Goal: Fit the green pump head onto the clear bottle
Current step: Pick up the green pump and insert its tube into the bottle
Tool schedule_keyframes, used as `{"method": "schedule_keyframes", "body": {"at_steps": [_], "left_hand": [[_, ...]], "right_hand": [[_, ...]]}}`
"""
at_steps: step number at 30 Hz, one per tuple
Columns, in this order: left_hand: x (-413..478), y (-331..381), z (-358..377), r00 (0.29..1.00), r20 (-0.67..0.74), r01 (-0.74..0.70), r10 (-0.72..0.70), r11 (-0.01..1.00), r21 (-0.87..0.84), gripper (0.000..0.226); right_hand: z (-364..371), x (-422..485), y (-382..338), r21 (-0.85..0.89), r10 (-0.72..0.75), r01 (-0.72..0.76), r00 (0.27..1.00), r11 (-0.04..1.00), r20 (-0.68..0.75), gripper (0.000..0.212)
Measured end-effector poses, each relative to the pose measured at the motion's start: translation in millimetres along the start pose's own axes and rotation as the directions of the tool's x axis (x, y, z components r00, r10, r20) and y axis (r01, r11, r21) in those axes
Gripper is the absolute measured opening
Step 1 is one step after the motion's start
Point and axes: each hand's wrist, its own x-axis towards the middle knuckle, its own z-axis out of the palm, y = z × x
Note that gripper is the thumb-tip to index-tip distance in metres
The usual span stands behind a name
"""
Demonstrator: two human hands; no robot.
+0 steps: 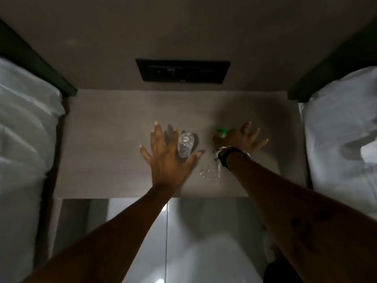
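A clear bottle (185, 144) stands on the grey nightstand (106, 144), near its middle. My left hand (165, 154) hovers flat with fingers spread, just left of the bottle and partly over its base, holding nothing. The green pump head (221, 132) lies to the right of the bottle; only a small green part shows past my right hand (240, 139). That hand is spread open above the pump head, and a dark band circles its wrist. The pump's clear tube (218, 170) shows below the wrist.
A black switch panel (183, 71) is set in the wall behind the nightstand. White bedding lies on the left (24, 127) and on the right (342, 135). A crumpled clear wrapper (206, 174) lies near the table's front edge. Pale floor shows below.
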Motion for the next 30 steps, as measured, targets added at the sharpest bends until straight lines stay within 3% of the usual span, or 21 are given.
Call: {"method": "schedule_keyframes", "body": {"at_steps": [3, 9, 12, 14, 16, 18, 19, 22, 26, 28, 30], "left_hand": [[4.6, 2.4, 12.6, 0.996, -0.093, -0.003, -0.004, 0.998, -0.066, 0.09], [6.7, 3.1, 19.3, 0.981, -0.171, 0.056, -0.091, 0.978, -0.202, 0.076], [3.5, 5.0, 19.5, 0.977, -0.178, 0.071, -0.117, 0.966, -0.248, 0.076], [3.3, 5.7, 18.4, 0.976, -0.168, 0.092, -0.138, 0.963, -0.254, 0.073], [4.1, 4.1, 19.4, 0.979, -0.153, 0.098, -0.138, 0.965, -0.243, 0.07], [4.2, -0.6, 22.6, 0.983, -0.157, 0.057, -0.092, 0.976, -0.212, 0.065], [3.7, -3.2, 24.6, 0.985, -0.16, 0.035, -0.067, 0.981, -0.192, 0.062], [3.2, -8.4, 29.8, 0.986, -0.167, -0.005, -0.023, 0.986, -0.165, 0.058], [4.4, -3.7, 26.6, 0.979, -0.197, 0.015, -0.057, 0.978, -0.207, 0.06], [3.9, -1.1, 25.4, 0.976, -0.211, 0.017, -0.06, 0.98, -0.197, 0.06], [3.1, -1.1, 26.2, 0.973, -0.224, 0.008, -0.054, 0.979, -0.203, 0.055]], "right_hand": [[11.1, 12.3, -6.2, -0.138, 0.019, -0.024, 0.999, 0.99, -0.036, 0.053], [20.8, 27.2, 3.0, -0.182, 0.072, -0.086, 0.994, 0.979, -0.084, 0.046], [17.1, 27.4, 2.9, -0.097, 0.121, -0.122, 0.992, 0.988, -0.024, 0.048], [11.2, 30.2, 0.4, 0.137, 0.163, -0.169, 0.985, 0.976, 0.055, 0.048], [-5.0, 28.3, -3.3, 0.562, 0.106, -0.198, 0.976, 0.803, 0.192, 0.047], [-30.4, 20.7, -3.2, 0.809, -0.021, -0.138, 0.983, 0.571, 0.183, 0.031], [-44.9, 16.4, -2.8, 0.839, -0.044, -0.089, 0.99, 0.537, 0.134, 0.025], [-76.8, 2.8, -4.7, 0.905, -0.097, 0.026, 0.995, 0.425, 0.017, 0.035], [-92.5, -19.1, -14.0, 0.963, -0.117, 0.131, 0.988, 0.234, -0.106, 0.022], [-86.9, -24.4, -22.4, 0.953, -0.12, 0.184, 0.98, 0.243, -0.158, 0.006], [-80.4, -31.0, -30.4, 0.933, -0.082, 0.234, 0.972, 0.274, -0.22, 0.012]]}}
